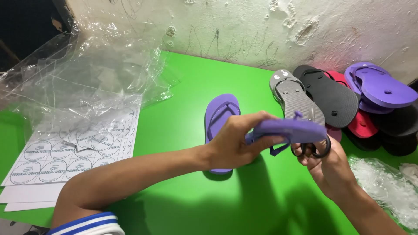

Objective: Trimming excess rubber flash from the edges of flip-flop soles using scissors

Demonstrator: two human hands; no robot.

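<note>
Left hand [235, 141], centre of frame, was closed in a full grip around the heel end of a purple flip-flop [289, 130], held above the counter [183, 104] with its sole turned upward and its strap hanging underneath. Right hand [324, 163], lower right of centre, sat just under the toe end of the same flip-flop; its fingers were curled through the black handles of a pair of scissors [311, 150], grip closed on them, blades hidden beneath the sole, so whether they touched the strap could not be told. A second purple flip-flop [220, 115] lay flat on the green counter behind the left hand, strap side up. Upper right of frame: a heap of flip-flops [348, 104] in grey, black, red and purple, overlapping one another against the wall. Upper left: crumpled clear plastic bags [87, 69], partly covering sheets of round stickers [65, 156] at the left edge. More clear plastic [383, 185] lay at lower right, beside the right forearm
</note>
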